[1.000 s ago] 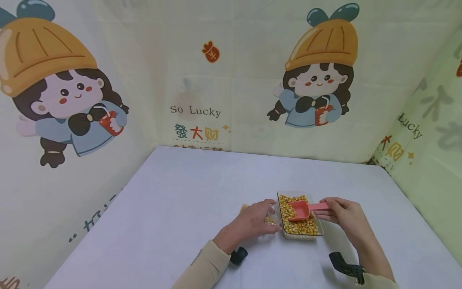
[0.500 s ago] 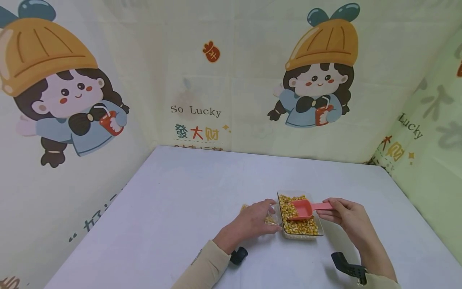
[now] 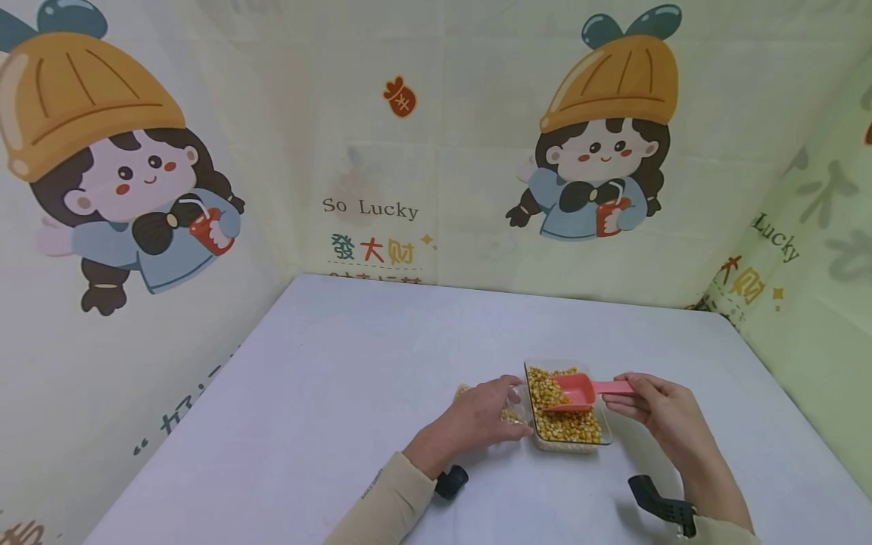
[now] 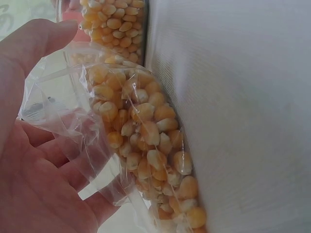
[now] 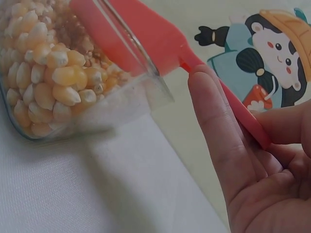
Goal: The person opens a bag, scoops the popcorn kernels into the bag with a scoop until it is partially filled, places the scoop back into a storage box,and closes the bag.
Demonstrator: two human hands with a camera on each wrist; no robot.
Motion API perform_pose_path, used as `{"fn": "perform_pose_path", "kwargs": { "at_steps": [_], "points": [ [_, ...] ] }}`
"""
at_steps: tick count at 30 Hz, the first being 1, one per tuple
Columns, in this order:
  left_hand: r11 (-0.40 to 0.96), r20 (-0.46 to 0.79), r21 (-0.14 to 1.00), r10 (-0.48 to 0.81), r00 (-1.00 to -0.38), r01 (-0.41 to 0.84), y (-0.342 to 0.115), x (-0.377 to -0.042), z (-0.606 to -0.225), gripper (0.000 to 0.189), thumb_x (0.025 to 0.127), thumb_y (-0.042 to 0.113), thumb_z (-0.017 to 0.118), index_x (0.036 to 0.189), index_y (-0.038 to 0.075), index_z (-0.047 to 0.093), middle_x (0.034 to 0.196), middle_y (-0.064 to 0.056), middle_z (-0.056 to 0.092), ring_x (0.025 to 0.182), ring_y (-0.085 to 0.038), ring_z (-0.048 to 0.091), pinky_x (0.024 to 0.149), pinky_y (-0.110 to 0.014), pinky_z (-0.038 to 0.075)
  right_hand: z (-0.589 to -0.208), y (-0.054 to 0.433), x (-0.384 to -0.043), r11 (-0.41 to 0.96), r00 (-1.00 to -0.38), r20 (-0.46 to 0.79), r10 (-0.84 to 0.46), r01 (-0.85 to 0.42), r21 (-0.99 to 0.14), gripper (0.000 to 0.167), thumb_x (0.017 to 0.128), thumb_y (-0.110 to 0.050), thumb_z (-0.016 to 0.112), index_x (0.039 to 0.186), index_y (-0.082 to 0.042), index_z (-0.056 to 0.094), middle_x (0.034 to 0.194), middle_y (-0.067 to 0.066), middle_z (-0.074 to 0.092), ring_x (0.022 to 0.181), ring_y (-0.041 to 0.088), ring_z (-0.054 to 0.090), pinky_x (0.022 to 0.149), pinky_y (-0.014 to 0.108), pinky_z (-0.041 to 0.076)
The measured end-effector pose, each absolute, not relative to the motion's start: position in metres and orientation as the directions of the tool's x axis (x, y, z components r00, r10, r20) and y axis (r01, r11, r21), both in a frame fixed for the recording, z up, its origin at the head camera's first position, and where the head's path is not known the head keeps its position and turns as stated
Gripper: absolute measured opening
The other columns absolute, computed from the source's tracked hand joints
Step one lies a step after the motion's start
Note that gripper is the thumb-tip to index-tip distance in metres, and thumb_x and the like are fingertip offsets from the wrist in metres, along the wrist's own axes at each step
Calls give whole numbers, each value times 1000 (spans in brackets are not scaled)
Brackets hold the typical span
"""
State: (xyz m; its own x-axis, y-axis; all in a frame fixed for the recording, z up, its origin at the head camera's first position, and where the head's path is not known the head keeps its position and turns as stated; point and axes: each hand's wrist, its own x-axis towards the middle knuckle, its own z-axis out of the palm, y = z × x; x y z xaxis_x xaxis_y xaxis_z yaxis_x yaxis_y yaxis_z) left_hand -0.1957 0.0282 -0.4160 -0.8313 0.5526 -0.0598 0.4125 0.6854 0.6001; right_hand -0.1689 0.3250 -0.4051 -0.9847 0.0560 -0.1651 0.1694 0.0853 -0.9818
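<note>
My right hand (image 3: 657, 409) pinches the handle of a pink scoop (image 3: 579, 392) between thumb and fingers. The scoop's blade lies across the corn kernels (image 3: 568, 428) in a clear rectangular container (image 3: 565, 448), with kernels at its front lip. In the right wrist view, the scoop (image 5: 160, 41) crosses the container's rim. On the container's left, my left hand (image 3: 480, 415) is curled round a clear plastic bag (image 4: 141, 131) of corn kernels. The bag lies on the table right against the container, its loose film between thumb and fingers. The hand hides much of the bag in the head view.
A white table (image 3: 327, 363) carries everything. Behind and beside it hang pale cloth walls (image 3: 463, 166) printed with cartoon figures. Black wrist mounts are strapped to both wrists, the right one (image 3: 657, 503) close over the table.
My right hand and the scoop have slid a little to the right over the container, and the scoop's blade sits slightly higher in view. The left hand and the bag stay put.
</note>
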Motion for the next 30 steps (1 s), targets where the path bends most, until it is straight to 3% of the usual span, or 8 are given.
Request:
{"fn": "perform_pose_path", "kwargs": {
  "at_steps": [6,13,23,30],
  "points": [
    [688,-65,603,547,-835,403,28,-195,-417,72,85,45,75,144,18,45,122,10,66,105,-5,62,90,-26,52,-403,326,-167,36,-985,-165,49,167,-985,51,107,-29,41,137,12,39,95,-9,73,89,12,75,81,27,58],
    [695,-68,595,544,-836,404,29,-195,-416,72,85,46,75,144,18,44,124,9,66,108,-6,62,94,-29,51,-398,330,-165,-39,-991,-129,42,127,-991,28,104,-33,48,114,-12,63,95,-7,75,88,14,75,80,28,58],
    [697,-74,598,541,-837,397,28,-195,-415,72,85,46,75,145,19,44,124,8,66,107,-6,62,92,-28,52,-389,328,-160,-94,-996,-80,31,77,-993,19,102,-32,53,105,-19,66,95,-5,75,87,15,75,78,28,58],
    [687,-65,605,548,-834,404,27,-194,-416,71,86,45,75,144,19,44,124,7,66,106,-5,62,91,-28,52,-384,321,-158,-72,-998,-65,27,62,-995,21,102,-33,53,107,-16,66,95,-5,75,86,16,76,77,28,58]
  ]
}}
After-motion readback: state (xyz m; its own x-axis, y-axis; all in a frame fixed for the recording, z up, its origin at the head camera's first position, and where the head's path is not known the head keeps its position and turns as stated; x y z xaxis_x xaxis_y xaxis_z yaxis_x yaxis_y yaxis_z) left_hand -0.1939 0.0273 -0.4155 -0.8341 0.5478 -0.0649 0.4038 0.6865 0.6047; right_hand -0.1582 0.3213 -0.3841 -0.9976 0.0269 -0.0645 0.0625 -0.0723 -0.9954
